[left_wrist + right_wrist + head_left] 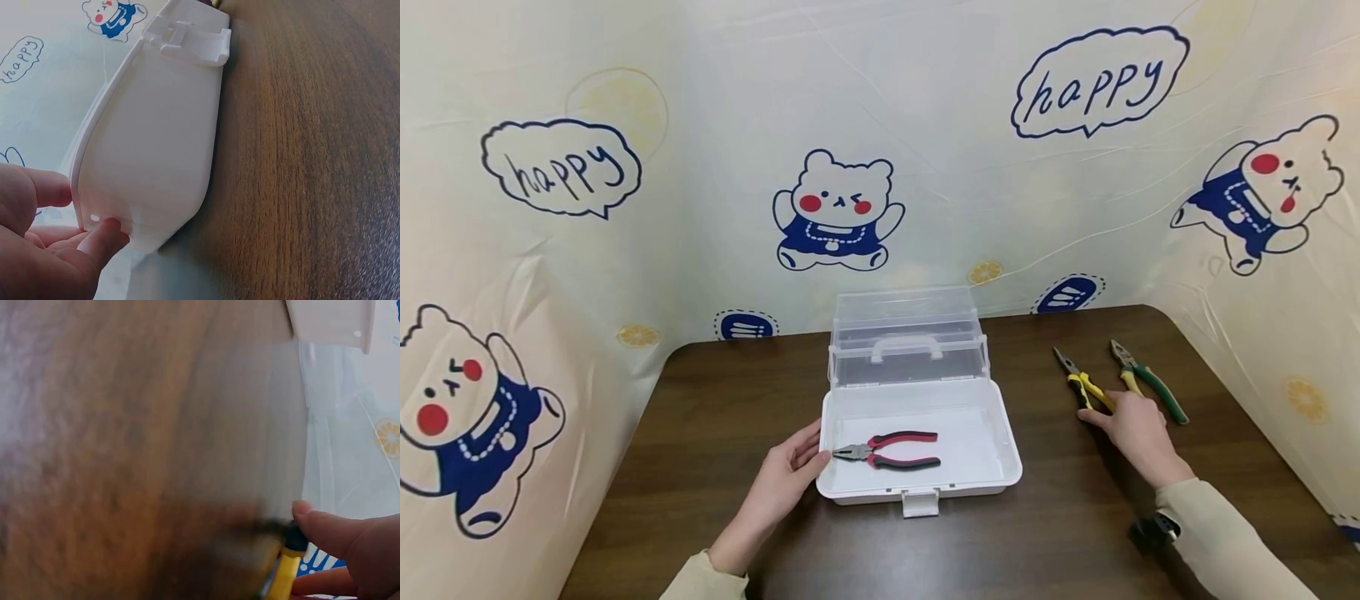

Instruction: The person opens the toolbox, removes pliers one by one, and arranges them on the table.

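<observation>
Left hand (782, 479): pinching left rim of white box (973, 442).
Right hand (1138, 433): touching a handle end of yellow pliers (1077, 383) with thumb; cannot tell whether pinching.
Green pliers (1163, 392): just right, partly behind fingers.
Red pliers (902, 437): inside box, nose toward left wall.
Yellow pliers: near table's (685, 433) far right corner, long axis slanting left toward far edge.
</observation>
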### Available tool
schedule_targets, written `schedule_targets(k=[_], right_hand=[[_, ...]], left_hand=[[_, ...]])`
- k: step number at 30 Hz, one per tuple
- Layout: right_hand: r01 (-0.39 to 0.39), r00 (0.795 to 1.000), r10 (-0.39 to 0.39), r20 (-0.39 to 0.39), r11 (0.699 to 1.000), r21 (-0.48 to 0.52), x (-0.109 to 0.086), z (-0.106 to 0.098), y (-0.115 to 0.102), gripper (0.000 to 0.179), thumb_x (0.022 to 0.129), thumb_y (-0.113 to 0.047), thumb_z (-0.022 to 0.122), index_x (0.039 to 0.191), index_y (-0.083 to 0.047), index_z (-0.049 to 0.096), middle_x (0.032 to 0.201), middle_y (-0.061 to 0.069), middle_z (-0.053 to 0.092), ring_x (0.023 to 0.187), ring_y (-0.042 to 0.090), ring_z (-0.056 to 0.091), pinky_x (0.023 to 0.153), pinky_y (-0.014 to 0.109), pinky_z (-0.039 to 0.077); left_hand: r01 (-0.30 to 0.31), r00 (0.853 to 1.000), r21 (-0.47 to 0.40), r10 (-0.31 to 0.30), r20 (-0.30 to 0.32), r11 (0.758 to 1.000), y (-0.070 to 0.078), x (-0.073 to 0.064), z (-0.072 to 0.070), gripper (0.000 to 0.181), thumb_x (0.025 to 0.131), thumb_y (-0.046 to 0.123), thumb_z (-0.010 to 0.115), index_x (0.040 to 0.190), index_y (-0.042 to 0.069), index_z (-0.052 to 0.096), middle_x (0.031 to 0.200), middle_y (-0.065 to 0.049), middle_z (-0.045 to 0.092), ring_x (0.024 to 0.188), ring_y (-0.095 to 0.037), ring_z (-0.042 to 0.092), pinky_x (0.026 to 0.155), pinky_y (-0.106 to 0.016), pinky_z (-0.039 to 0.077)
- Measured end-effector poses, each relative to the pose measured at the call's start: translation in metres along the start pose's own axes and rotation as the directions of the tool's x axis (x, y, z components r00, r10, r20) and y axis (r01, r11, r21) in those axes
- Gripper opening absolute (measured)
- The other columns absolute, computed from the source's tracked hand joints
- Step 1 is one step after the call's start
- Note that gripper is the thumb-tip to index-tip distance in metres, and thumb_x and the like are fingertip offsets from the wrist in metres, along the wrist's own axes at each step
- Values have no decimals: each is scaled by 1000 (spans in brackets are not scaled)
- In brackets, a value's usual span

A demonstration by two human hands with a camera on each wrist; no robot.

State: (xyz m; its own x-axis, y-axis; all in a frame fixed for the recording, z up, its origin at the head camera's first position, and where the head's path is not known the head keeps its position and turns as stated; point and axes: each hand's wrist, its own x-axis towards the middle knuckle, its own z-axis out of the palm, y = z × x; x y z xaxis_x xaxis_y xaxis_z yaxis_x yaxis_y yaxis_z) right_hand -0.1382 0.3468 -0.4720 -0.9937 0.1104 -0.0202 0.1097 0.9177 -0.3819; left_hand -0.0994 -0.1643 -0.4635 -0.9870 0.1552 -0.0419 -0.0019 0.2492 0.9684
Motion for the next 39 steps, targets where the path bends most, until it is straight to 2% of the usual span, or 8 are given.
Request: schedule_targets(k=[2, 7, 13, 21, 24, 28, 31, 39], right_hand=[[-2, 1000, 2, 26, 1000, 8, 0, -1, -1, 42, 92, -33, 80, 95, 7, 67, 66, 7, 42, 67, 30, 47, 59, 39, 31], [32, 998, -30, 50, 999, -24, -1, -2, -1, 58, 92, -30, 78, 118, 19, 64, 94, 32, 68, 85, 46, 64, 67, 50, 44], [40, 999, -39, 32, 999, -12, -4, -1, 5, 64, 93, -26, 77, 126, 25, 57, 120, 43, 62, 105, 61, 60, 86, 69, 48], [-4, 1000, 4, 23, 1000, 12, -6, -5, 8, 61, 95, -25, 76, 126, 24, 57, 120, 45, 60, 79, 37, 61, 69, 55, 53], [-2, 1000, 2, 12, 1000, 14, -6, -4, 8, 59, 95, -25, 76, 123, 23, 59, 106, 41, 64, 72, 33, 56, 61, 45, 49], [-2, 1000, 2, -3, 1000, 28, -7, -2, 9, 54, 95, -26, 76, 117, 22, 62, 71, 18, 55, 63, 26, 47, 53, 35, 34], [-5, 1000, 6, -5, 999, 36, -6, -1, 10, 51, 95, -26, 77, 112, 21, 63, 65, 5, 41, 60, 23, 43, 52, 33, 30], [9, 1000, -9, 0, 1000, 18, -1, -2, 15, 43, 95, -29, 76, 96, 13, 64, 66, 4, 36, 60, 22, 41, 53, 32, 29]], left_hand=[[-1, 1000, 2, 1, 0, 1000, 0, 0, 0, 52, 100, -2, 66, 148, -11, 49, 146, -29, 56, 132, -39, 59, 104, -26, 50], [5, 1000, 6, -5, 1, 1000, 0, 0, -1, 52, 100, -1, 66, 149, -10, 49, 146, -29, 56, 132, -39, 60, 102, -23, 50], [9, 1000, 1, -9, 4, 1000, 0, -1, 0, 53, 100, 0, 66, 149, -9, 49, 147, -28, 56, 132, -39, 59, 101, -20, 49], [14, 1000, -2, -14, 4, 1000, 1, -1, -1, 53, 100, -1, 66, 149, -10, 48, 147, -28, 56, 133, -38, 59, 104, -24, 49], [19, 1000, -2, -19, 4, 1000, 1, -1, -1, 53, 100, -1, 66, 149, -10, 48, 147, -28, 55, 133, -38, 59, 104, -24, 49], [21, 1000, 12, -21, 4, 1000, 1, -1, -1, 53, 100, 0, 66, 149, -10, 49, 147, -28, 56, 132, -38, 59, 104, -28, 51], [23, 1000, 25, -23, 2, 999, 1, -1, -1, 53, 100, 0, 66, 149, -10, 49, 146, -29, 56, 132, -38, 60, 104, -31, 52], [30, 1000, 27, -30, -6, 999, -2, 0, -1, 53, 100, -1, 66, 150, -8, 49, 147, -26, 57, 132, -37, 60, 104, -26, 51]])
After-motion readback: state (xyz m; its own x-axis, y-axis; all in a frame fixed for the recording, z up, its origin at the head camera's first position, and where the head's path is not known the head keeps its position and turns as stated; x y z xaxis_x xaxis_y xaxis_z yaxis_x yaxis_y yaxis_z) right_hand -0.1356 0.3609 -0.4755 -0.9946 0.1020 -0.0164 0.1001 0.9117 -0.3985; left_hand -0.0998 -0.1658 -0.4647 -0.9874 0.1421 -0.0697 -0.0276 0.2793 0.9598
